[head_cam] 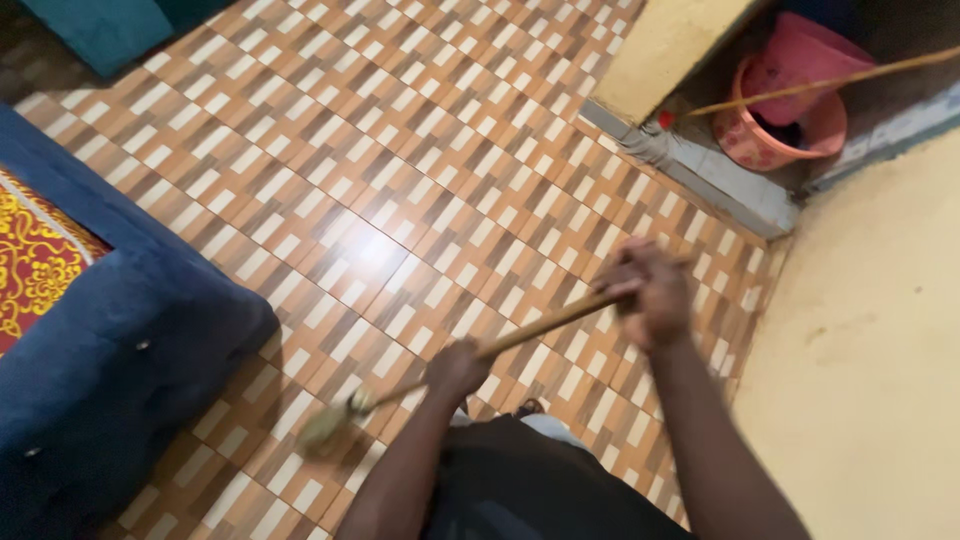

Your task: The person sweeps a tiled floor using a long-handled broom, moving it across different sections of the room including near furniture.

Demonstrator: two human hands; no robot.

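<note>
Both my hands grip a long wooden stick [545,325] that slants down to the left across the patterned tile floor [400,170]. My right hand [648,290] holds its upper end, blurred by motion. My left hand [458,368] holds it lower down. At the stick's low end a small pale mop or broom head [330,425] rests on the tiles beside the blue sofa [120,350]. My dark clothing fills the bottom middle of the view.
The blue sofa with a red and yellow patterned cushion [35,255] fills the left side. A yellow wall [870,350] runs along the right. At top right a doorway step [700,170] leads to pink buckets [790,100] with another thin stick across them.
</note>
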